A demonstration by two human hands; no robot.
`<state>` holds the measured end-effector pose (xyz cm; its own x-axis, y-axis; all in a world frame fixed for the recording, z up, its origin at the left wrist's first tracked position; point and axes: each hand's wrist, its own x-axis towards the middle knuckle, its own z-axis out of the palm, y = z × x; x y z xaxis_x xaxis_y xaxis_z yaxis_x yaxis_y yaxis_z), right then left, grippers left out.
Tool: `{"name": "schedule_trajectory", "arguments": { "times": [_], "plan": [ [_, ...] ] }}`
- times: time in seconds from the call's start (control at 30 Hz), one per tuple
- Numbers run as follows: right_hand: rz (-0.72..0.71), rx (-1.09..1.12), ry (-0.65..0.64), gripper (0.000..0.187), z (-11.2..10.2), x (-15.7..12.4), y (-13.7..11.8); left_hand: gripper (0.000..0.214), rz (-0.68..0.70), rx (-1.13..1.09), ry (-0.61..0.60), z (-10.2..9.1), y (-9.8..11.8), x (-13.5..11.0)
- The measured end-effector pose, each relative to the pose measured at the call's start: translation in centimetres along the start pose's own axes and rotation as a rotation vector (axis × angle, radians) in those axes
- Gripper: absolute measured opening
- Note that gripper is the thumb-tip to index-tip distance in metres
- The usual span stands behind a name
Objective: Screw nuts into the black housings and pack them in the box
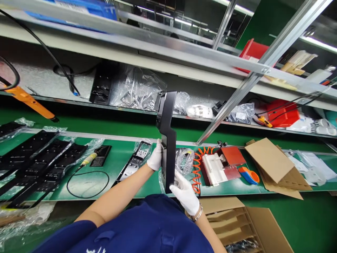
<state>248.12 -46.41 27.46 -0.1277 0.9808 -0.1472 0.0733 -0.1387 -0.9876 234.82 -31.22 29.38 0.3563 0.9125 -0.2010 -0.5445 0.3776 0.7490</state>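
I hold a long black plastic housing (167, 137) upright above the green bench (123, 158), its wider head end at the top. My left hand (155, 157), in a white glove, grips its left edge near the middle. Lower down, my right hand (185, 194), also gloved, clasps the bottom right corner. A silver bracelet sits on my right wrist. Directly behind the housing lie a black part in a clear bag (135, 160) and a bagged coil of cable (184, 160).
Black panels in plastic (39, 158) cover the bench's left side, beside a black cable loop (88, 184) and an orange tool (28, 102). To the right stand a red and white fixture (221, 165), an orange coiled hose (196, 168), flattened cardboard (273, 165) and an open carton (237, 221).
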Motion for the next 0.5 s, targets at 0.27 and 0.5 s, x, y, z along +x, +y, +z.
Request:
{"name": "schedule_trajectory", "arguments": {
  "times": [0.27, 0.5],
  "plan": [
    [-0.032, -0.126, 0.098, 0.060, -1.5, 1.5, 5.6, 0.085, 0.144, 0.165, -0.100, -1.9, -0.6, 0.3],
    [-0.068, -0.059, 0.431, 0.077, -5.0, 2.5, 5.1, 0.080, 0.173, 0.550, -0.149, -3.4, 1.3, -1.0]
  ]
}}
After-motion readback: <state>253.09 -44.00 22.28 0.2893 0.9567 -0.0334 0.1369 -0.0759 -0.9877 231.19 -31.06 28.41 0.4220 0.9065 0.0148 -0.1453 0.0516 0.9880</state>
